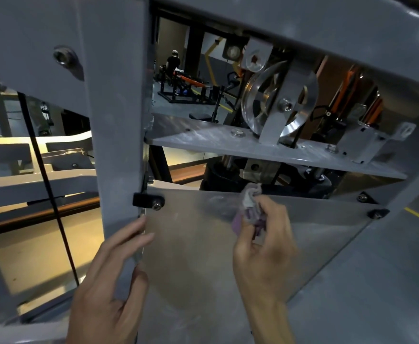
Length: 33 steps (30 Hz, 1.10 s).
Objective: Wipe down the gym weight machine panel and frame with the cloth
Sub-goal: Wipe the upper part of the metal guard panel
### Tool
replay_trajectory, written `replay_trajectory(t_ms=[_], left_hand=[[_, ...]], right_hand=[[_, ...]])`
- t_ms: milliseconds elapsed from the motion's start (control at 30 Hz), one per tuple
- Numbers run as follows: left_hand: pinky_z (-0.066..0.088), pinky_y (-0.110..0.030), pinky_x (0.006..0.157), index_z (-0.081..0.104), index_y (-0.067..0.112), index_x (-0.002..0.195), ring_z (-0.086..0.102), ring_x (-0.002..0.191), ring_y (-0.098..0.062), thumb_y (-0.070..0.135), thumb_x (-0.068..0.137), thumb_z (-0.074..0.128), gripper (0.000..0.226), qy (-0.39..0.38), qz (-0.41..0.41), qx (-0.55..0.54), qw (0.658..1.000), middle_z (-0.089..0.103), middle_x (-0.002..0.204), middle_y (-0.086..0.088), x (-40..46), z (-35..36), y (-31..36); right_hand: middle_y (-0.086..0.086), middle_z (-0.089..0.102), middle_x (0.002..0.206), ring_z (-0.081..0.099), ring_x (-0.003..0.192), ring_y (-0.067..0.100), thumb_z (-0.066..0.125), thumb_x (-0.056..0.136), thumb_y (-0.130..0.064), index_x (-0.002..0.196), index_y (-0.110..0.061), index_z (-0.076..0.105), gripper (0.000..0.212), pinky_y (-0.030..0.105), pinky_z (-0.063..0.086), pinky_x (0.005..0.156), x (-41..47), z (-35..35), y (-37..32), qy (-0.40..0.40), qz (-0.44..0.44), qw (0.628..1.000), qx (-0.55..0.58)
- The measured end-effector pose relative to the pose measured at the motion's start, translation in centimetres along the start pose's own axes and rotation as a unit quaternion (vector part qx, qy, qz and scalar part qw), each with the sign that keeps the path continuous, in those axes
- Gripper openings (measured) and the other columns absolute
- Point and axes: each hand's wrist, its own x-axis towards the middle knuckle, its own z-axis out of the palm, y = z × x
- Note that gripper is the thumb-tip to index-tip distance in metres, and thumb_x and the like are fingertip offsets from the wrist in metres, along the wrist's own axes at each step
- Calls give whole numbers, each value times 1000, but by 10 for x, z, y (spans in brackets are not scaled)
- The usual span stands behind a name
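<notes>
**Op:** Nearest my view is the left hand (109,276), low in the frame, fingers straight and thumb set apart, resting along the edge where the grey frame upright (119,120) meets the clear panel (191,256).

**Desk:** And the cloth?

**Op:** I see the right hand (263,247) to the right of that, fingers curled and pinching one bunched cloth (249,207), grey and purple. It sticks up above the fingertips and presses on the panel near its top edge.

**Desk:** Counts, left to right?

**Op:** One black cable (49,194) running down the left side. One black clip with a bolt (148,201) at the panel's upper left corner. One silver pulley (278,100) above the grey shelf plate (253,145). Two bolts (377,214) near the panel's upper right corner. One person (173,63) far back among other machines.
</notes>
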Motion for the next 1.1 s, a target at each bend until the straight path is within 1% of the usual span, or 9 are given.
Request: replay_trajectory(t_ms=[133,233,300,367,433,600,767,900,1100], left_hand=[[41,-22,110,55,38,134,47,138,-2,17,88,56,51,-5,-30,-29,999,51,148,21,-2,-3,-4],[43,-29,107,55,39,136,48,137,1,16,88,56,53,-12,-50,-40,998,52,147,24,-4,-4,-4],[44,-27,106,55,43,135,51,134,2,16,88,56,55,-9,-65,-57,996,54,145,26,-3,-5,-4],[46,-27,104,55,47,133,54,130,2,16,89,55,55,-3,-76,-68,995,56,143,26,-2,-5,-2],[47,-27,103,56,47,132,56,127,3,16,89,54,54,1,-80,-71,994,57,142,26,0,-5,0],[49,-24,101,60,44,128,58,127,-1,9,91,58,51,11,-74,-76,994,60,139,24,1,-4,-1],[48,-16,102,65,32,122,58,126,2,-15,87,63,59,16,-77,-76,994,62,135,26,2,-4,-4],[49,-16,100,65,32,120,59,124,2,-15,85,64,59,21,-67,-74,995,63,133,27,4,-4,-7],[48,-13,100,68,26,115,61,123,1,-18,84,63,54,38,-64,-85,994,66,129,24,5,-1,-8]], right_hand=[[-6,53,94,44,76,2,59,85,1,115,-16,58,34,1,35,71,6,-9,21,16,-5,1000,-6],[-4,55,93,47,73,4,63,88,11,114,-17,59,37,0,37,66,10,-20,41,60,52,997,-24],[-5,56,93,50,74,5,64,88,12,113,-17,61,39,1,38,66,9,-16,37,71,80,994,-22],[-3,58,93,50,77,4,63,86,7,113,-12,63,33,0,36,72,5,-6,21,69,60,996,-21],[-4,57,92,49,75,5,62,85,-2,113,-18,59,33,4,37,70,0,5,1,41,45,998,-3],[3,61,95,45,82,-2,55,92,-7,113,-11,61,23,-2,33,77,-6,11,-13,-23,-30,998,50],[2,60,91,55,75,14,60,87,5,115,-18,56,36,-1,36,74,4,-6,17,42,16,999,21],[-12,51,88,44,75,1,62,89,-7,110,-26,55,29,-4,33,73,2,4,-3,41,26,998,27],[6,63,93,55,81,8,56,91,-1,113,-9,61,24,0,36,79,-16,31,-37,-47,-68,992,99]])
